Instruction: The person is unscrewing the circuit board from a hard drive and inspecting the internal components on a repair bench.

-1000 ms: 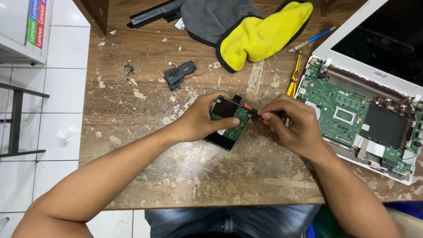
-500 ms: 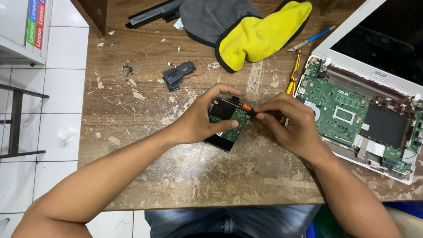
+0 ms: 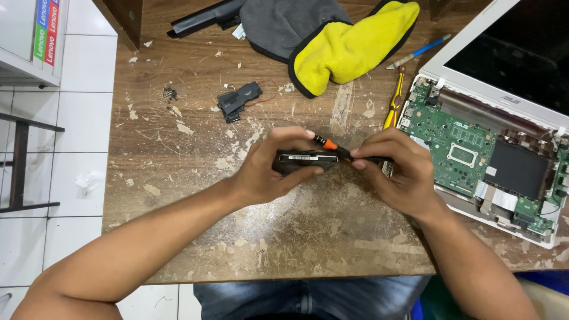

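The left hand [image 3: 272,172] pinches a flat dark drive [image 3: 302,161] on its edge just above the worktop [image 3: 284,249], its long axis running left to right, while the right hand [image 3: 397,175] closes its fingers on a screwdriver [image 3: 341,151] that points left at the drive's top edge.

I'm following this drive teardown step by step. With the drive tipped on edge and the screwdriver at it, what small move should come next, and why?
Probably seat the tip squarely, then turn. The left hand holds the hard drive on edge above the table, and the right hand lays the orange-collared screwdriver against its top edge. Whether the tip sits in a screw cannot be seen.
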